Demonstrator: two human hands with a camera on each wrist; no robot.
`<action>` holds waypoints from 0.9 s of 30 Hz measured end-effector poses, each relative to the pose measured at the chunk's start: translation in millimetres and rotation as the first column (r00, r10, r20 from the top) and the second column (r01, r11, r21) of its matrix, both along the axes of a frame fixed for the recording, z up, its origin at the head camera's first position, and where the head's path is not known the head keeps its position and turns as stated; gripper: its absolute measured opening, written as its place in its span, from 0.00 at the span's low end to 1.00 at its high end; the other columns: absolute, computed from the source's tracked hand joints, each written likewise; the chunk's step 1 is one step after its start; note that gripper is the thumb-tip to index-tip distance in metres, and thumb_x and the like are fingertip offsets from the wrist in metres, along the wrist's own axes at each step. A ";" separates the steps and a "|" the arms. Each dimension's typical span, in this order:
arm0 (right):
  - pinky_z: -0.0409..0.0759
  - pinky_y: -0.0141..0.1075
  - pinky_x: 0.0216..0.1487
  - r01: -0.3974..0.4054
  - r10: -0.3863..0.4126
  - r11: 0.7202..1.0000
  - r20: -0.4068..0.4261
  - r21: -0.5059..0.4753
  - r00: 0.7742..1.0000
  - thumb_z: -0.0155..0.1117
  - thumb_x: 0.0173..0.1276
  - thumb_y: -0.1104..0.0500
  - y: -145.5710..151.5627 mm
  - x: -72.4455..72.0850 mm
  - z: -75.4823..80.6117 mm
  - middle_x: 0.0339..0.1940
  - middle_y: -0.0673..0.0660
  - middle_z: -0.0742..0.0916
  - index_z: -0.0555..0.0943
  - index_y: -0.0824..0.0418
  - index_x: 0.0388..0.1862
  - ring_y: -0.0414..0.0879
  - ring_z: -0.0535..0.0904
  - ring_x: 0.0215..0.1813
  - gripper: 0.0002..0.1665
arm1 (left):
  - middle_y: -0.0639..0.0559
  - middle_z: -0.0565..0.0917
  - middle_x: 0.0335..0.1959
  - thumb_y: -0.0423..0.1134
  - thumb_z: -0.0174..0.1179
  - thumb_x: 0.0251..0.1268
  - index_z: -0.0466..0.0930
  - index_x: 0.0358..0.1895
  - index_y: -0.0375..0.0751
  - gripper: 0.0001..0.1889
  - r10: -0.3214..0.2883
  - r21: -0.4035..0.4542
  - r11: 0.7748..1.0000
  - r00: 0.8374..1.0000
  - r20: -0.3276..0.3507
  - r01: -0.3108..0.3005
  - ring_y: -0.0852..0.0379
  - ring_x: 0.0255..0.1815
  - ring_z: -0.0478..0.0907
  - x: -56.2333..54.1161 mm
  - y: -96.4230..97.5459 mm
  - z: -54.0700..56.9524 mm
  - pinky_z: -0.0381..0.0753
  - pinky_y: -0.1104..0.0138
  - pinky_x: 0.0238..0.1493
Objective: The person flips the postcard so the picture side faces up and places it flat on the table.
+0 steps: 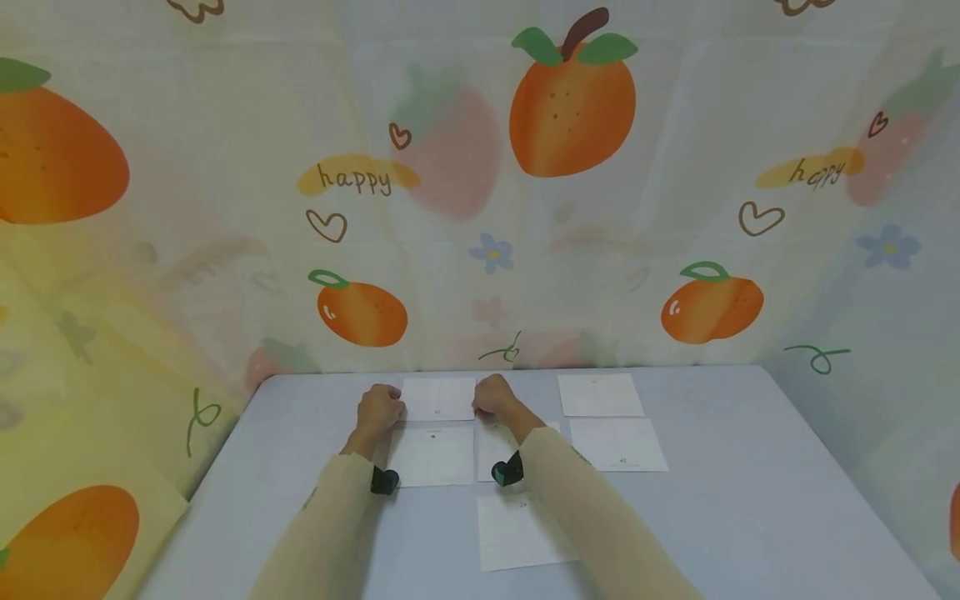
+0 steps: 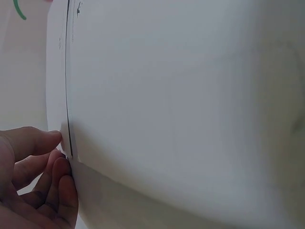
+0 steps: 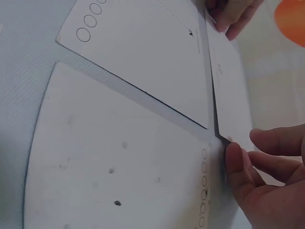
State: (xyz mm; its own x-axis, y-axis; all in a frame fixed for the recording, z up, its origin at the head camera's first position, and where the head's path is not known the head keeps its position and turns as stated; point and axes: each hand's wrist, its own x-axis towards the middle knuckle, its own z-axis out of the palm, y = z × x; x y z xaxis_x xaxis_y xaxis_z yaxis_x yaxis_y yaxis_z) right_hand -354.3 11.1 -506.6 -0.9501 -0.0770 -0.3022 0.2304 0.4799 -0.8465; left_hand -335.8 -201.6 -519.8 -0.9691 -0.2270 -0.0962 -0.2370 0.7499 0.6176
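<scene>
on table [image 1: 750,500], left grip [image 1: 379,409], right grip [image 1: 496,397] pinch far-left white card [image 1: 438,399] between them

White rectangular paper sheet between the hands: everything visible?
The white rectangular paper-like sheet bears faint print by its near edge. Roughly flat, long edges running crosswise, it is at the far side of the pale bluish table; whether lifted is unclear. The left hand pinches its left end, the right hand its right.

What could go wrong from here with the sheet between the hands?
1. The far-left sheet, held at either side by the left hand and right hand, could end up overlapping the sheet in front; their gap is narrow.
2. The right sleeve crosses above the nearest sheet and might nudge it.
</scene>
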 end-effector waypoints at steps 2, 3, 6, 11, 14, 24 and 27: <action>0.73 0.25 0.25 0.018 -0.018 1.000 -0.007 0.016 1.000 0.59 0.62 0.72 0.2 -0.9 -2.0 0.37 0.63 0.87 0.77 0.74 0.56 0.38 0.73 0.21 0.21 | 0.31 0.81 0.53 0.31 0.55 0.63 0.78 0.54 0.26 0.17 0.005 0.013 1.000 1.000 0.012 -0.005 0.36 0.55 0.77 0.7 1.2 0.8 0.76 0.47 0.59; 0.73 0.25 0.25 0.027 -0.027 0.999 -0.006 0.023 1.000 0.59 0.63 0.72 0.4 -1.2 -2.7 0.38 0.64 0.87 0.77 0.75 0.56 0.38 0.74 0.21 0.21 | 0.31 0.81 0.53 0.31 0.55 0.63 0.78 0.54 0.26 0.17 0.009 0.021 1.000 1.000 0.018 -0.010 0.36 0.55 0.77 1.1 1.6 1.1 0.76 0.48 0.59; 0.74 0.25 0.26 0.064 -0.064 0.998 -0.003 -0.010 0.998 0.59 0.63 0.72 0.9 -0.7 -3.9 0.39 0.64 0.87 0.77 0.75 0.55 0.38 0.75 0.21 0.20 | 0.31 0.81 0.52 0.31 0.56 0.63 0.78 0.53 0.27 0.17 0.016 0.034 0.999 1.000 0.026 -0.017 0.37 0.53 0.77 2.1 2.2 2.4 0.77 0.48 0.59; 0.78 0.27 0.28 0.076 -0.078 0.995 -0.021 -0.059 0.997 0.58 0.62 0.71 1.4 2.3 -3.4 0.39 0.64 0.87 0.78 0.76 0.52 0.39 0.76 0.24 0.19 | 0.32 0.82 0.50 0.31 0.56 0.63 0.78 0.52 0.27 0.16 0.021 0.034 0.999 1.000 0.010 -0.022 0.39 0.50 0.78 3.2 0.2 4.0 0.77 0.49 0.56; 0.79 0.27 0.29 0.088 -0.091 0.992 -0.034 -0.092 0.995 0.59 0.61 0.72 2.1 3.2 -3.1 0.41 0.65 0.87 0.79 0.75 0.52 0.39 0.77 0.24 0.19 | 0.33 0.82 0.48 0.31 0.56 0.62 0.79 0.51 0.27 0.16 0.029 0.044 0.999 1.000 -0.002 -0.029 0.39 0.48 0.78 3.0 -0.1 4.7 0.78 0.49 0.55; 0.79 0.28 0.28 0.093 -0.109 0.978 -0.079 -0.186 0.991 0.60 0.59 0.72 9.2 2.2 -0.4 0.33 0.64 0.87 0.81 0.76 0.49 0.41 0.78 0.24 0.18 | 0.34 0.82 0.48 0.34 0.55 0.66 0.79 0.52 0.30 0.15 0.071 0.117 0.991 0.997 -0.013 -0.069 0.41 0.47 0.77 -1.5 -0.6 4.1 0.80 0.52 0.52; 0.78 0.27 0.26 0.098 -0.117 0.976 -0.088 -0.193 0.989 0.60 0.60 0.71 10.7 2.4 0.2 0.32 0.64 0.87 0.81 0.75 0.47 0.43 0.79 0.24 0.16 | 0.34 0.83 0.46 0.34 0.56 0.65 0.81 0.49 0.30 0.13 0.068 0.112 0.992 0.996 -0.052 -0.062 0.41 0.44 0.78 -2.2 -2.2 3.4 0.80 0.53 0.49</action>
State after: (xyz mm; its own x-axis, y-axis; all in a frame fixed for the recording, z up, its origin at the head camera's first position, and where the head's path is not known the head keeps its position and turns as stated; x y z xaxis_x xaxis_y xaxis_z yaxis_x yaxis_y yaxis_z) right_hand -351.9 21.8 -506.4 -0.9802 -0.0190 -0.1970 0.1834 0.2871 -0.9402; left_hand -338.0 -203.9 -516.4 -0.9571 -0.2811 -0.0703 -0.2460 0.6604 0.7095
